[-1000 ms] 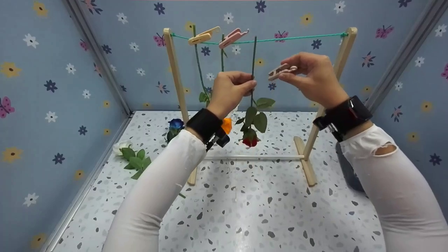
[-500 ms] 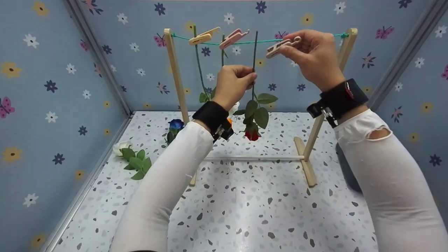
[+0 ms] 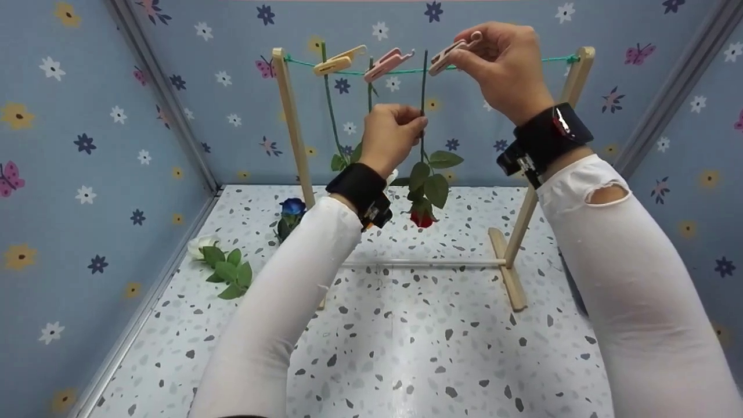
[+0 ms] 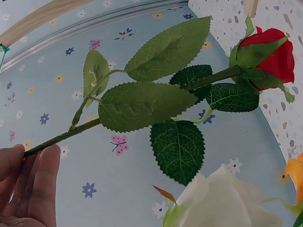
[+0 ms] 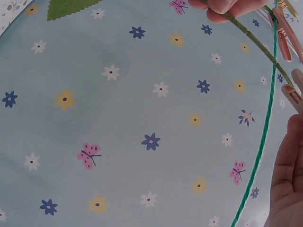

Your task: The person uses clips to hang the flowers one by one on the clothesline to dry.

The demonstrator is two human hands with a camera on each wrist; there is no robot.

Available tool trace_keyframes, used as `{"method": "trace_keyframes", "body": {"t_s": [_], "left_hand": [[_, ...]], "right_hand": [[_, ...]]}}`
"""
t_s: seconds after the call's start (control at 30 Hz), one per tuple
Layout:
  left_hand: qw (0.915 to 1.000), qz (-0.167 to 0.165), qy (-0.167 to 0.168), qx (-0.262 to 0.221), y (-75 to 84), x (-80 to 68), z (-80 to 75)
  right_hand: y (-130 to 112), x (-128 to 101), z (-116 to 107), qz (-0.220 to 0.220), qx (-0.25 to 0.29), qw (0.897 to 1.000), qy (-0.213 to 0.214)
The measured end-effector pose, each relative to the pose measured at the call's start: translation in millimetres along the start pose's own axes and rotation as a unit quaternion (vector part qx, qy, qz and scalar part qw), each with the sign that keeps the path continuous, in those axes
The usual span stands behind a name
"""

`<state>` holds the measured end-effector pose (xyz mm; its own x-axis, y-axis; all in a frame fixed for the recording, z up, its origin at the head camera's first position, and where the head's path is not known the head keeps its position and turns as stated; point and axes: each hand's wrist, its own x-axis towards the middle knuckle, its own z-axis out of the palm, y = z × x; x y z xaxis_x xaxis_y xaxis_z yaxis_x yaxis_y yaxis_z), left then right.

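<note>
A red rose [image 3: 422,217] hangs head down in front of a small wooden rack [image 3: 293,128]. My left hand [image 3: 419,129] pinches its green stem [image 3: 423,87] about halfway up. The stem's top end reaches the green string [image 3: 511,60] strung across the rack. My right hand [image 3: 464,49] pinches a beige clothespin [image 3: 451,51], its tip at the stem's top by the string. In the left wrist view my fingers [image 4: 28,184] hold the stem below the rose [image 4: 272,56]. The right wrist view shows the string [image 5: 265,123] crossing the stem [image 5: 251,38].
A yellow clothespin [image 3: 338,60] and a pink clothespin [image 3: 388,62] hold two other stems on the string. A blue rose [image 3: 292,206] and a white rose [image 3: 203,244] with leaves lie on the speckled table [image 3: 406,348] at the left. Flowered walls enclose three sides.
My right hand has risen and moved left, bringing the clothespin from chest height up to the string at the stem's top. My left hand lifted the rose slightly.
</note>
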<state>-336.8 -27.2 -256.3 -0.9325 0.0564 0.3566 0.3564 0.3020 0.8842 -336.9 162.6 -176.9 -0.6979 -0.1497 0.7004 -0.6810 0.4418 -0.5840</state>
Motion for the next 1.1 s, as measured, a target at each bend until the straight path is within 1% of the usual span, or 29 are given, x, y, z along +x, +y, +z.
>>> {"method": "trace_keyframes", "body": {"t_s": [0.13, 0.27, 0.53, 0.77, 1.1], "left_hand": [[0.9998, 0.006, 0.006, 0.017, -0.8, 1.5, 1.2], [0.9997, -0.001, 0.009, 0.024, -0.9, 3.0, 2.9], [0.9994, 0.01, 0.012, 0.032, -2.7, 5.2, 3.9], [0.9992, 0.009, 0.016, 0.036, -3.4, 6.6, 4.6], [0.9988, 0.014, 0.014, 0.045, -5.3, 7.6, 4.0]], "right_hand": [[0.8, 7.1, 4.6, 0.017, -0.034, 0.999, -0.008], [3.3, 9.6, 8.4, 0.028, -0.052, 0.998, -0.018], [6.1, 12.5, 12.7, 0.055, -0.021, 0.998, -0.03], [5.2, 14.3, 15.8, 0.064, -0.035, 0.996, -0.047], [7.4, 15.3, 15.9, 0.073, -0.019, 0.995, -0.062]]}}
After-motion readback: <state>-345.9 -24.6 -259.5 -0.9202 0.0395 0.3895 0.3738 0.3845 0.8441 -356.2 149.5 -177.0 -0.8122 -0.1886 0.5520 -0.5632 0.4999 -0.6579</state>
